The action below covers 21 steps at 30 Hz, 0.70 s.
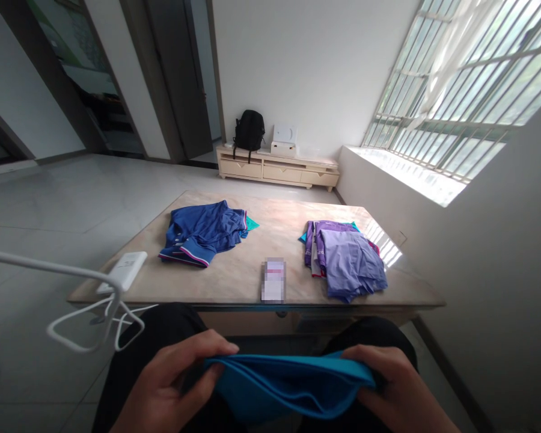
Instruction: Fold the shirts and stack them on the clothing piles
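Observation:
Over my lap I hold a blue folded piece of fabric (261, 391), its layers parted along the upper edge. My left hand (180, 373) pinches its left corner between thumb and fingers. At the opposite corner, my right hand (388, 379) grips the cloth the same way. The lower part of the fabric runs out of sight at the bottom of the view. On the table (243, 282) in front lie a dark blue garment with striped trim (202, 228), at the left, and a pile of purple clothes (351, 258), at the right.
A blurred-out, phone-like item (274, 280) lies at the table's near edge, between the clothes. A white power bank (128, 270) sits at the left, with a white cable (72, 267) looping near my left knee. Behind stands a low cabinet (279, 171) bearing a black backpack (249, 131).

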{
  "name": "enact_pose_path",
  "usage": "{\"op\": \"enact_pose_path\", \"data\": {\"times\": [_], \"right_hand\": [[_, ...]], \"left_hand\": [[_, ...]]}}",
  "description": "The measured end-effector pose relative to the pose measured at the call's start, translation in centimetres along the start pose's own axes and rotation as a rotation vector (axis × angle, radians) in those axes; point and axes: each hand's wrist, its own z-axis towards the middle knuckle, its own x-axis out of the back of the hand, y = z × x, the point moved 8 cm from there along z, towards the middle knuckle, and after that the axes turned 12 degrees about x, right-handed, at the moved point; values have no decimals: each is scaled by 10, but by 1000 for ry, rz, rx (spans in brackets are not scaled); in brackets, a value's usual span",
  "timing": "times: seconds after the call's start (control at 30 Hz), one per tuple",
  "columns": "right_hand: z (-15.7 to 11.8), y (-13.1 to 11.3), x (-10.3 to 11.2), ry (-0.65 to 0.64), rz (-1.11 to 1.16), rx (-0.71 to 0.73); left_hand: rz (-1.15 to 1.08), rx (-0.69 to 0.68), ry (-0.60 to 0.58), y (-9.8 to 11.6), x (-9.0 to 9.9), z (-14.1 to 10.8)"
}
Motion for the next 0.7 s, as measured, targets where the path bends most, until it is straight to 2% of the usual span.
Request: {"op": "enact_pose_path", "data": {"times": [0.1, 0.2, 0.4, 0.47, 0.57, 0.63, 0.7], "right_hand": [[1, -6, 1, 55, 42, 88], [3, -2, -2, 141, 230, 120], [-8, 42, -25, 433, 478, -125], [-11, 47, -36, 482, 521, -145], [-19, 47, -41, 611, 542, -190], [-23, 39, -43, 598, 554, -228], [-24, 25, -48, 482, 588, -248]], "left_hand": [[-32, -48, -49, 9, 4, 0], [-7, -96, -115, 15, 6, 0], [28, -85, -213, 8, 0, -2], [-18, -56, -245, 6, -2, -4], [-190, 23, -339, 0, -1, -7], [-341, 108, -452, -8, -6, -8], [-494, 116, -588, -9, -21, -8]]}}
